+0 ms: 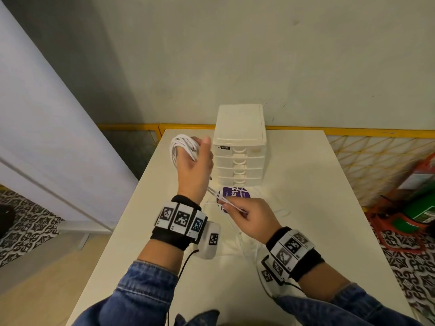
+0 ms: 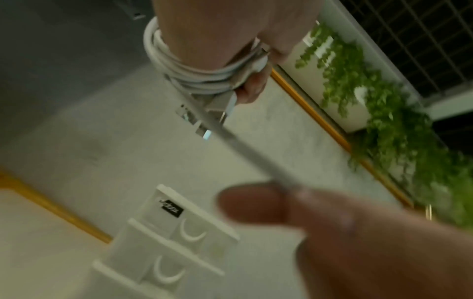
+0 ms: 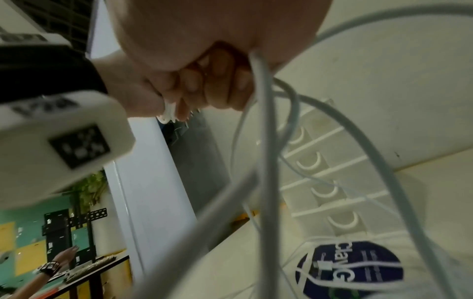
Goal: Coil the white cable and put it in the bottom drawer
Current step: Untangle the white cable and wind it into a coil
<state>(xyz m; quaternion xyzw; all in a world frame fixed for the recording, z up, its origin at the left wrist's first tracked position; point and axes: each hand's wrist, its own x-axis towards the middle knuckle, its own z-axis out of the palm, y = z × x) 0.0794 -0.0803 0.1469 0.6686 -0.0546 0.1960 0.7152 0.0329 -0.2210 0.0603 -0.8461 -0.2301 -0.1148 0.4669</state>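
Over a smooth, cream-coloured table, a person in denim sleeves wound a thin white cable by hand. Glossy round loops of it lay bunched around the fingers of the left hand, which was raised just left of a small white plastic drawer unit — a boxy stack with crescent-shaped pulls, every drawer closed, the bottom drawer included. From the left wrist view the cable wrapped the fingers in several tight turns, with a fingertip pressed against the bundle and a blurred metal plug hanging just under it; how far those fingers were spread could not be told. A taut length ran down from the coil to the right hand, held lower and nearer the body, where thumb and curled fingers pinched the strand. From the right wrist view the right hand showed its fingers folded close together, the cable passing beside them and trailing in loose curves. Slack cable lay in faint loops on the tabletop, some crossing a flat round purple sticker with white lettering, just in front of the drawers. Both wrists wore black bands with black-and-white square markers. A yellow wire fence stood behind the table — patterned floor tiles beyond it.
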